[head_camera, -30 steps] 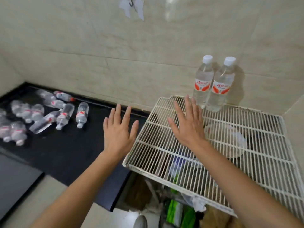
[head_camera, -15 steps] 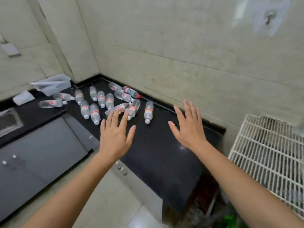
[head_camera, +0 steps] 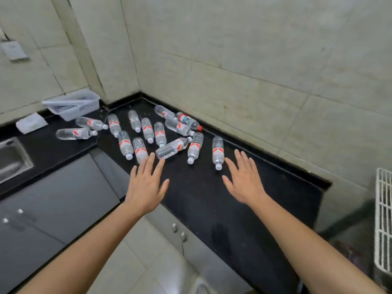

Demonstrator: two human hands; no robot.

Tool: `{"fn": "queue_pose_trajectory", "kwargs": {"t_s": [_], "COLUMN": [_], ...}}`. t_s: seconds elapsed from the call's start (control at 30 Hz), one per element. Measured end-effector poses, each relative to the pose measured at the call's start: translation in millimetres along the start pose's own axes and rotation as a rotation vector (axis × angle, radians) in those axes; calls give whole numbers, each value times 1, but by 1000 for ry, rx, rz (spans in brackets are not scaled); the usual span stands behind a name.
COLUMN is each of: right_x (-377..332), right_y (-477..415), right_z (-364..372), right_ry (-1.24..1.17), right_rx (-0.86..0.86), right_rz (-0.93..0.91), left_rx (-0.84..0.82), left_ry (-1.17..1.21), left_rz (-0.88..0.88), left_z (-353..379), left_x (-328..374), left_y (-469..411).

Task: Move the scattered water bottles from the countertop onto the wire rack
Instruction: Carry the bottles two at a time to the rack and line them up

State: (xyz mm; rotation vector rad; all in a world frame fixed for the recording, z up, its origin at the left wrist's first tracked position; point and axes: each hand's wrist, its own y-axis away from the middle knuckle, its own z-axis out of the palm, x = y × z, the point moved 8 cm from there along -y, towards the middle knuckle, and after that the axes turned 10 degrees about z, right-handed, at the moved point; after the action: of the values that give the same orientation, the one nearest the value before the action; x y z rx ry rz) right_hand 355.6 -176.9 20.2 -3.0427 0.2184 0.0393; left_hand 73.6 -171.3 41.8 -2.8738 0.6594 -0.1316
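Reaching forward, both hands are spread flat and hold nothing. The left hand (head_camera: 146, 183) has its fingertips (head_camera: 151, 155) just before a tilted bottle (head_camera: 172, 147), and the right hand (head_camera: 244, 181) has its fingers (head_camera: 238, 154) just beside the bottle (head_camera: 218, 151) that lies apart from the others. Probably the palms are kept wide so each can close on its nearest bottle. Beyond the fingers, more bottles lie on the counter (head_camera: 212, 198). The rack (head_camera: 382, 219) is far to the right, well apart.
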Motion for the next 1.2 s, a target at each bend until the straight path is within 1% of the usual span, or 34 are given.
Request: {"fn": "queue_pose_trajectory", "kwargs": {"t_s": [0.13, 0.27, 0.43, 0.53, 0.63, 0.7, 0.77, 0.83, 0.93, 1.0, 1.07, 1.13, 1.2], "right_x": [7, 20, 17, 1, -17, -26, -35, -48, -74, -94, -111, -127, -137], "right_y": [-43, -102, -162, -180, -201, -219, -236, -253, -277, -296, -315, -329, -335], "right_z": [32, 64, 83, 104, 123, 135, 149, 164, 184, 196, 209, 221, 229], "right_ry": [-5, -67, -115, -122, -156, -182, -158, -68, 29, 88, 147, 237, 332], "right_rx": [-47, -106, -168, -244, -254, -269, -298, -342, -471, -496, -483, -478, -521], "right_rz": [59, 148, 204, 192, 143, 145, 157, 126, 68, -10, -105, -222, -310], "left_rx": [-93, -233, -289, -337, -409, -453, -502, -537, -566, -585, -626, -681, -699], "left_ry": [-28, -23, -14, 34, 49, 71, 117, 167, 250, 282, 311, 288, 216], "left_rz": [84, 97, 112, 78, 94, 104, 108, 110, 108, 114, 103, 95, 115], "left_z": [40, 77, 98, 120, 149, 168, 188, 210, 247, 270, 290, 304, 312], "left_x": [-12, -34, -60, -76, -88, -98, -109, -123, -145, -152, -151, -147, -147], "left_y": [-55, -126, -197, -223, -241, -257, -272, -290, -320, -334, -340, -339, -334]}}
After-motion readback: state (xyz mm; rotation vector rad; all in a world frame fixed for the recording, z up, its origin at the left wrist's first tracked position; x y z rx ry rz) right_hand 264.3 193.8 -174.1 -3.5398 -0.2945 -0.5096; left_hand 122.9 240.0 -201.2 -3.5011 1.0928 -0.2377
